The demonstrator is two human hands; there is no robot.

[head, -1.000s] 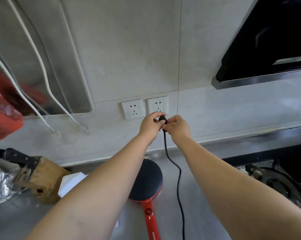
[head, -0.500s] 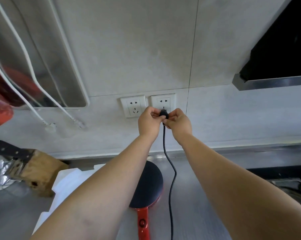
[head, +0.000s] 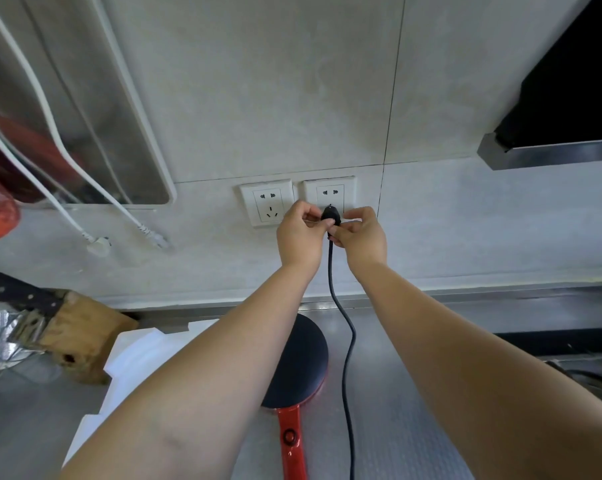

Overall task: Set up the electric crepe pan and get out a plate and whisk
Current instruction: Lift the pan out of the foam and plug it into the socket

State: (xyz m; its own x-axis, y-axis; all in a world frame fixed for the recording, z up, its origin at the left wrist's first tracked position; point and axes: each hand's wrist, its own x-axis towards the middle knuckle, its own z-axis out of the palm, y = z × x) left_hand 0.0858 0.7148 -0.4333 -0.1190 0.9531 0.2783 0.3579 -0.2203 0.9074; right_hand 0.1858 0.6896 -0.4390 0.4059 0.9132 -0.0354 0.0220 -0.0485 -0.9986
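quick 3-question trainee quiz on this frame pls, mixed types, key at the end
1. True or false: the black plug is held at the left wall socket.
2. Multiple choice: where is the crepe pan? A) hanging on the wall B) on the counter between the forearms C) on the stove
3. Fill in: the pan's handle is ____ in colour.

Key
1. False. The left hand and right hand both pinch the plug at the right wall socket; the left one is free.
2. B, with the black cord running down beside it.
3. Red.
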